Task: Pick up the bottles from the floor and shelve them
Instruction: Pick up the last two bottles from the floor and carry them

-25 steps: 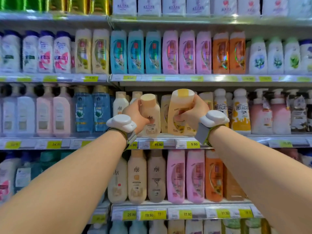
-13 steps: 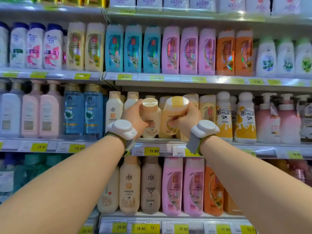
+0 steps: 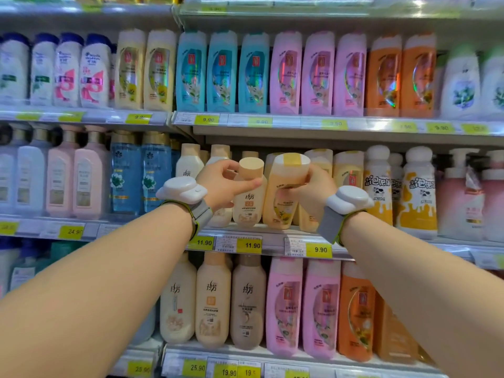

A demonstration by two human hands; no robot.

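Nearly shelved — left hand (image 3: 223, 184) grips the beige-capped bottle (image 3: 249, 197), right hand (image 3: 305, 192) the yellow bottle (image 3: 286, 192), both on the middle shelf (image 3: 272, 242); floor unseen.

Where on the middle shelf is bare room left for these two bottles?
Only the front lip of the middle shelf beneath the beige bottle and the yellow bottle. Cream bottles and milk-print bottles crowd both sides.
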